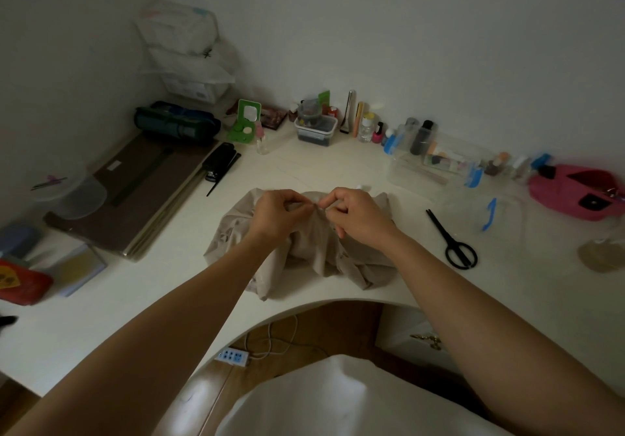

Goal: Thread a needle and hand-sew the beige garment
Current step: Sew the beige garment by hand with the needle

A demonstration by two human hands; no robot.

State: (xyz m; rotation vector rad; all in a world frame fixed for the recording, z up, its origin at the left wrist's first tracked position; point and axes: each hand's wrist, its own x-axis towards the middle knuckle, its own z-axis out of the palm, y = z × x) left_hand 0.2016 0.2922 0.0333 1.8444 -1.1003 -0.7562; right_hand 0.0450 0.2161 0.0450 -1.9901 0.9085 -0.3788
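Both hands, the left hand (277, 214) and right hand (355, 214), met fingertip to fingertip, pinching a raised fold of the beige garment (304, 253) heaped directly beneath them on the desk (439, 287), neither nearer.

Any needle or thread between the fingers (330, 199) is too small to see; the pink pouch (575, 192) runs off the right edge.

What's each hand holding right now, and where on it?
Left hand and right hand both pinch the beige garment at a raised fold near its far edge. Anything finer between them is too small to tell.
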